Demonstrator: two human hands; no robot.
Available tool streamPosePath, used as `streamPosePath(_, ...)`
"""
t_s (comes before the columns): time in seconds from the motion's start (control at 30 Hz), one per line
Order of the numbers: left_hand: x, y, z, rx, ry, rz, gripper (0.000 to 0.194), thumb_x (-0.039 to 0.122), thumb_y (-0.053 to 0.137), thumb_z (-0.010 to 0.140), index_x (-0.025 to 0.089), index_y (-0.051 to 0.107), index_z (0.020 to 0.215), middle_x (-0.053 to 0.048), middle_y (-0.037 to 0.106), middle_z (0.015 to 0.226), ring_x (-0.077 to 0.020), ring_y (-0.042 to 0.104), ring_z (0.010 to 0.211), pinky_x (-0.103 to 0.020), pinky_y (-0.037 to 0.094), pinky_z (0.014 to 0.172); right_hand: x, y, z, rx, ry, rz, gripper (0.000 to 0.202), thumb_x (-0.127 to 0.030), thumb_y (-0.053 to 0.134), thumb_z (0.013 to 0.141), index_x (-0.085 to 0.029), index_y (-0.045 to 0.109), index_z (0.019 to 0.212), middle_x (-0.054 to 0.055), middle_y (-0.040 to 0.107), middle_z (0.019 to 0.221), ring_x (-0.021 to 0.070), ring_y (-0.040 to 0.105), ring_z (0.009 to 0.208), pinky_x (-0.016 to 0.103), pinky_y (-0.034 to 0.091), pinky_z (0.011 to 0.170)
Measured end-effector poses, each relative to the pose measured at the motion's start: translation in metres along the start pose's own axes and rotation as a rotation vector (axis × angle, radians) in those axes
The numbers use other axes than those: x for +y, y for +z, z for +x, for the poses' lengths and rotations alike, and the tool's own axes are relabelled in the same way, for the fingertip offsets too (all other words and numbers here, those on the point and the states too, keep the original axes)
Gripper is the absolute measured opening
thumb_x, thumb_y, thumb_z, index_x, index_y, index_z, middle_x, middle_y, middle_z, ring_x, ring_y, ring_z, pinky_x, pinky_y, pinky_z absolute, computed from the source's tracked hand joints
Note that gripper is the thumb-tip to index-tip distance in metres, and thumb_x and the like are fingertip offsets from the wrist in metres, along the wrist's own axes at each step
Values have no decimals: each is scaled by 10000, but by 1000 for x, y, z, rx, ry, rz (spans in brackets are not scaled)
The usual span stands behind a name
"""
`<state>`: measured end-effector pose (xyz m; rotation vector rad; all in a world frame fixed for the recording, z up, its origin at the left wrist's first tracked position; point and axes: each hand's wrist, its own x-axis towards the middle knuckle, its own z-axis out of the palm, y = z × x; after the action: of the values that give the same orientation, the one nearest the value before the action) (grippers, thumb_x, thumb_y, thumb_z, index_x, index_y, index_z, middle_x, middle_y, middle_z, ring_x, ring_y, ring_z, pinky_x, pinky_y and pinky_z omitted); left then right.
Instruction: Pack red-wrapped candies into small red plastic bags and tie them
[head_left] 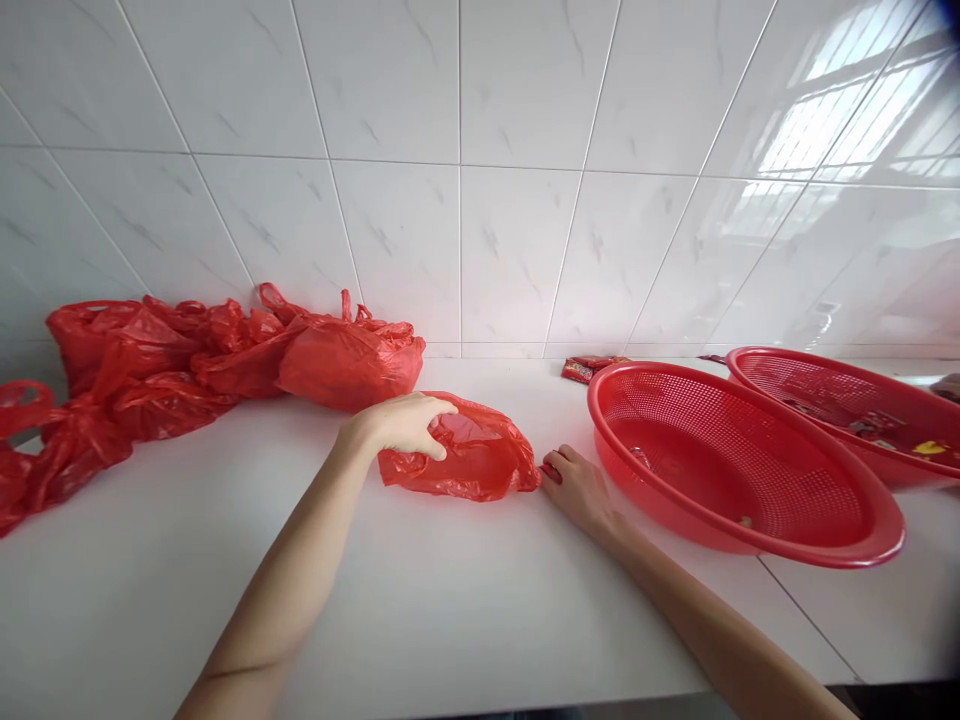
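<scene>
In front of me a red plastic bag (487,460) lies on the white counter with its mouth spread toward me. My left hand (401,425) rests at the bag's left edge, thumb and fingers apart, with red film showing between them. At the opposite end, my right hand (576,485) has its fingers closed on the bag's right corner. Part of the bag's left side is hidden under my left hand. Close to the right hand stands a large red plastic basket (720,490) with perforated sides and a few tiny bits inside.
Several filled red bags (349,360) crowd the left along the tiled wall (517,250). Small red packets (589,367) lie behind the near basket. A second red basket (817,385) at far right holds small packets and something yellow (930,448); a hand (946,387) shows beside it.
</scene>
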<state>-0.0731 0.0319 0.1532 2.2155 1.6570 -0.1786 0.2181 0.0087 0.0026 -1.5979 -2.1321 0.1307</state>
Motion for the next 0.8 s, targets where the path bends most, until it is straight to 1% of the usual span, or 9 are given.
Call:
streamPosePath(0.13,-1,1,1,-6,-7,-3,794,503,669,725,337,425,1462,-66,518,1442,-268,582,1179,-275,493,819,4,1,5,5,-9,52,267,-290,453,923,-195,581,709,16,541,794,124,487,618,253,334,570)
streamPosePath(0.23,-2,0,1,-9,-15,-15,785,509,665,725,336,435,1456,-61,523,1439,-267,590,1166,-276,496,816,6,1,12,62,-24,139,282,-314,467,922,-193,594,701,19,541,775,125,493,609,258,373,590)
streamPosePath(0.33,-4,-3,-1,13,-20,-11,645,477,653,736,336,551,1357,-52,569,1373,-264,600,1137,-278,500,797,4,-4,21,172,-36,240,282,-368,506,915,-185,626,737,26,553,767,135,515,627,264,411,619)
streamPosePath(0.4,-6,-4,-2,67,-24,-1,503,470,631,752,333,644,1236,-51,603,1296,-266,597,1126,-289,498,809,-3,-12,29,236,-19,293,275,-403,542,899,-185,643,766,27,570,764,141,526,639,267,425,633)
streamPosePath(0.47,-8,-4,-2,142,-46,4,426,489,609,767,326,688,1153,-63,611,1239,-273,584,1136,-308,494,841,-13,-24,36,259,12,345,282,-435,564,886,-190,636,765,25,582,751,147,531,647,267,428,632)
streamPosePath(0.53,-10,-3,-1,195,-74,-7,427,528,594,777,323,696,1137,-77,596,1227,-280,568,1156,-329,487,881,-23,-39,41,197,37,379,302,-455,569,879,-194,600,732,22,585,727,146,519,627,261,413,596)
streamPosePath(0.6,-12,-2,0,214,-94,-26,457,562,592,777,328,688,1157,-85,571,1257,-282,551,1181,-347,474,927,-30,-52,40,42,46,313,296,-424,579,868,-193,555,685,19,576,710,133,497,585,255,384,556)
streamPosePath(0.67,-14,-1,0,224,-103,-39,475,577,592,781,330,679,1177,-87,546,1305,-286,518,1233,-363,449,980,-33,-60,32,-88,82,116,268,-352,582,859,-183,522,660,37,574,753,121,478,551,257,337,517)
streamPosePath(0.8,-19,-2,0,203,-151,-35,491,603,579,782,323,683,1172,-88,531,1363,-320,445,1322,-396,430,1012,-31,-55,1,-194,216,-335,136,-191,502,891,-146,559,776,109,561,809,168,511,592,283,274,494)
